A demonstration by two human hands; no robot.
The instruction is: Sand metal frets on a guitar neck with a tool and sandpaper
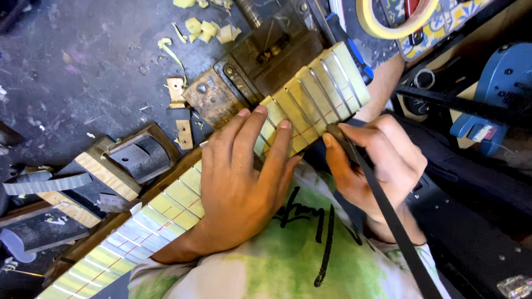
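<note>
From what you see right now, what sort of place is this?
Probably an instrument repair workshop. A long taped fretted neck lies clamped in a rusty metal vise, the right hand works it with a dark slim file, and pale shavings litter the grey bench.

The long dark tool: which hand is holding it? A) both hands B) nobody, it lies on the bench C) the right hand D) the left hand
C: the right hand grips the long dark file with its tip at the edge of the guitar fretboard, while the left hand lies flat across the fretboard and holds nothing.
</note>
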